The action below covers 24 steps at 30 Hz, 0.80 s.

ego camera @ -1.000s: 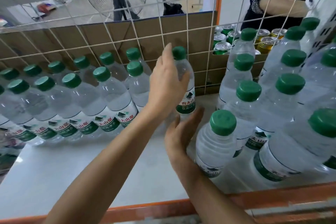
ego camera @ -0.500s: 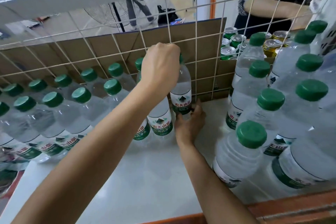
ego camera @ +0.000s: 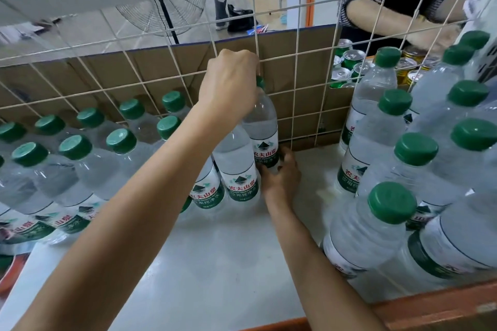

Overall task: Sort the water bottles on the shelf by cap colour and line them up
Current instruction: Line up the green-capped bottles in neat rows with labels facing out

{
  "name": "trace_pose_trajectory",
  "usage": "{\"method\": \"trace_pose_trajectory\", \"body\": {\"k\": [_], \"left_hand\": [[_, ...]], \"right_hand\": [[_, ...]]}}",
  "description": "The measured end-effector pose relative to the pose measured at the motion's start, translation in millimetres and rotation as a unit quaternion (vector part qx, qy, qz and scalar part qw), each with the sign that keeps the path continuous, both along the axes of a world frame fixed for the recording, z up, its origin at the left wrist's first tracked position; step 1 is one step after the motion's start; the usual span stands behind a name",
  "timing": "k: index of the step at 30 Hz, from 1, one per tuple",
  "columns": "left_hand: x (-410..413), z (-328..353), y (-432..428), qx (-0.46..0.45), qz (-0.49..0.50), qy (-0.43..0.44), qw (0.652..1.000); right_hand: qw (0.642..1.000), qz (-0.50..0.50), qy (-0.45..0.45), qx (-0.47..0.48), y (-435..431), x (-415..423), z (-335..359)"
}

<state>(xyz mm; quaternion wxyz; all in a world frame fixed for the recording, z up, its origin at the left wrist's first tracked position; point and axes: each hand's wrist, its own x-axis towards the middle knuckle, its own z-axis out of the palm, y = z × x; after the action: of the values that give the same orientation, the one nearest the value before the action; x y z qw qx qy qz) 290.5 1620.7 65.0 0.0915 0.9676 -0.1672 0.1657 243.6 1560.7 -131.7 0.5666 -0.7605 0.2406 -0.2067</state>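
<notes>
Fingers of your left hand [ego camera: 231, 83] clench the cap [ego camera: 260, 82] of the end bottle [ego camera: 262, 129]; your right hand [ego camera: 279, 177] grips its base. Its long axis is upright, just right of the next bottle [ego camera: 236, 161].

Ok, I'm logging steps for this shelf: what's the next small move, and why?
Probably let go of the bottle: the left hand grips its cap, the right hand holds its base, and it stands about upright at the right end of the back row.
</notes>
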Motion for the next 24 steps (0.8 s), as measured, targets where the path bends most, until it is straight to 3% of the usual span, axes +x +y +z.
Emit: {"method": "trace_pose_trajectory", "body": {"k": [13, 20, 22, 24], "left_hand": [[-8, -1, -1, -0.019, 0.028, -0.014, 0.999], [-23, -3, -3, 0.014, 0.053, -0.039, 0.998], [-43, -3, -10, -0.003, 0.015, -0.083, 0.996], [-72, -5, -18, -0.102, -0.113, -0.058, 0.987]], "right_hand": [[0.998, 0.04, -0.02, -0.035, 5, -6, -5], [0.997, 0.062, -0.014, -0.049, 3, -28, 3], [0.994, 0.087, -0.012, -0.058, 3, -43, 3], [0.991, 0.111, -0.043, -0.062, 5, -63, 5]]}}
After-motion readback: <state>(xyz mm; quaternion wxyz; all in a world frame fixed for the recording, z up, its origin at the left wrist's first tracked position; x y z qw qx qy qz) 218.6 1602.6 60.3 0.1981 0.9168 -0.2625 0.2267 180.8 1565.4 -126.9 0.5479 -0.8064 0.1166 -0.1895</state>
